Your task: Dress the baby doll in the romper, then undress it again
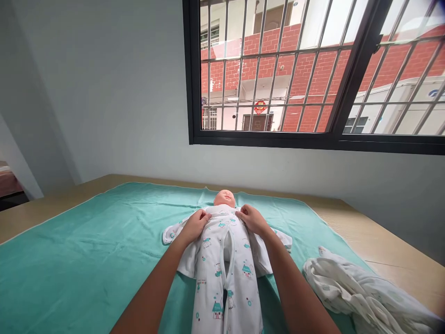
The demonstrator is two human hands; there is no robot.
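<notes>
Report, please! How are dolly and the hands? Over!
Left hand, right hand: pinching printed pants near top. Doll: face-up, pants over its front. Crumpled cloth: off right, clear of both hands.

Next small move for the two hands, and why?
Probably a gentle, even outward tug on the printed garment to straighten its upper edge: the left hand and right hand seem to pinch opposite sides of that edge, which lies just below the doll's head.
</notes>
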